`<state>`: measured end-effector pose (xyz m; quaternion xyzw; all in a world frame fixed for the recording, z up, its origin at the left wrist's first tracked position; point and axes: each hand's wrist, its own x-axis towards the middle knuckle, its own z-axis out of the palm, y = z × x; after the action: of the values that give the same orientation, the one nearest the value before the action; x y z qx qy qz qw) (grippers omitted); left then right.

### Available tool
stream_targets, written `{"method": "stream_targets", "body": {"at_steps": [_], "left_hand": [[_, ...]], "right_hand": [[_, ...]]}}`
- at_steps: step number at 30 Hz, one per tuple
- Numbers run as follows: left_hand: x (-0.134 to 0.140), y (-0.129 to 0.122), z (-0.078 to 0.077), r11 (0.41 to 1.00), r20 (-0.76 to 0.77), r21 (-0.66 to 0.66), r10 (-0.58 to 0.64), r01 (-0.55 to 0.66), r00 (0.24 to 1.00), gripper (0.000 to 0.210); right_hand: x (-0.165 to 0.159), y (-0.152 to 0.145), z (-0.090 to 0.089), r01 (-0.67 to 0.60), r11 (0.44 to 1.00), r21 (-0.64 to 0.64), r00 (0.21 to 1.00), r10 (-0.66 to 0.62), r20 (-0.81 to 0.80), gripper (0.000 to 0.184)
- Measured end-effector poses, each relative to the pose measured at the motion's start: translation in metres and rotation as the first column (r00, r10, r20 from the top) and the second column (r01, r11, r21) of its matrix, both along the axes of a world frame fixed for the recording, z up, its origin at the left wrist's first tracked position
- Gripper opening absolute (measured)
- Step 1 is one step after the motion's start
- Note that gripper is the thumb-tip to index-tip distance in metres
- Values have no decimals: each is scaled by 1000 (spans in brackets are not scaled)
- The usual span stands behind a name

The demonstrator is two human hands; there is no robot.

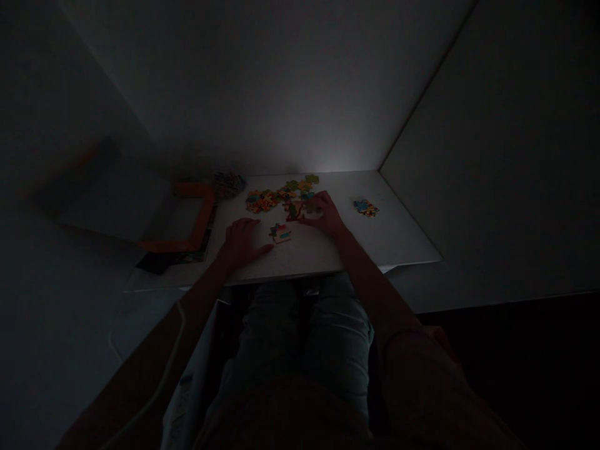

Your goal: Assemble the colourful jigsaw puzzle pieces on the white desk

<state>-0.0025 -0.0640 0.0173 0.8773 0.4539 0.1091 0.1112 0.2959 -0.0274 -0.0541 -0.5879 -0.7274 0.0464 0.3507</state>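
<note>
My left hand (240, 242) rests on the white table with its fingers spread and thumb out, holding nothing. Just right of its thumb lies a small group of joined jigsaw pieces (280, 233), red, white and teal. My right hand (327, 215) has its thumb and fingers around a greenish jigsaw piece (310, 206), at the right side of a partly joined picture (294, 209). The hand hides part of that piece. Behind and to the left, more loose jigsaw pieces (261, 200) lie heaped, with several yellow and green ones (304, 185) trailing toward the wall.
A separate small pile of pieces (365, 207) is at the right on the white table (394, 240). An open orange-edged box (199, 228) stands at the left, beside a dark patterned bundle (228, 184). Walls enclose the back and right. The light is very dim.
</note>
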Motion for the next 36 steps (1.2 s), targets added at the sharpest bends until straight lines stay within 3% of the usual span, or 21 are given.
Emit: {"method": "stream_targets", "body": {"at_steps": [2,7,11,15,18,23,25,27,30,33,36], "left_hand": [[-1,0,2,1000,11,-14,-2,2,1000,68],[-3,1,3,999,34,-26,-29,30,999,72],[-3,1,7,999,31,-37,-15,16,999,69],[-3,1,9,998,23,-57,-14,15,1000,68],[-3,3,7,999,20,-53,-13,14,1000,69],[-2,3,4,999,10,-46,5,-5,1000,71],[-2,4,2,999,11,-48,12,-11,1000,71],[-2,5,-1,999,21,-41,6,-5,1000,70],[-2,7,-7,1000,30,-25,8,-7,1000,74],[-3,8,-9,999,25,-32,13,-12,1000,78],[-3,6,-5,999,26,-48,-9,10,1000,77]], "right_hand": [[-2,-1,1,-12,998,-63,997,16,69,62],[9,6,-3,319,945,-69,948,-319,8,50],[13,22,-10,449,881,-150,893,-447,48,56],[10,42,-14,446,877,-178,895,-436,95,67],[11,50,-16,432,884,-178,901,-418,115,63],[13,40,-12,390,920,-38,920,-387,59,58],[10,30,-7,295,955,-21,955,-294,41,57],[6,22,-2,124,990,-72,990,-118,73,61],[5,17,0,-60,995,-85,993,68,94,73],[17,21,-5,84,996,-38,994,-81,67,67],[34,27,-12,243,961,-133,967,-229,108,59]]}}
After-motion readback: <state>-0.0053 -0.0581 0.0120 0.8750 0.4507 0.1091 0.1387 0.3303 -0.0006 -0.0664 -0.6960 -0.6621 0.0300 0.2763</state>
